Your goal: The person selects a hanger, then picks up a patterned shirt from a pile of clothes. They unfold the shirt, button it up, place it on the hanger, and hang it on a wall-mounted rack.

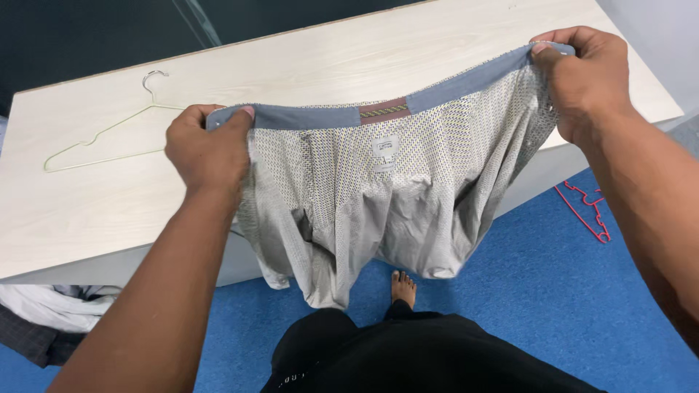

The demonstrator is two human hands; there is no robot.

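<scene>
One patterned shirt (378, 196) held up over the bench (306, 65) edge, collar band running left-right, body hanging down. Left hand (207, 153) and right hand (582, 76) each clamp a collar end. One wire hanger (102, 135) on the bench; probably one red hanger (586, 207) on the floor.

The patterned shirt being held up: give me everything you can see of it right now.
The shirt is light woven fabric with a fine dotted print, inside facing the camera. Its grey-blue collar band runs along the top, with a brownish strip and a small white label at the centre. The left hand and right hand pinch the collar ends, stretching it taut over the pale wooden table. The body hangs crumpled below.
</scene>
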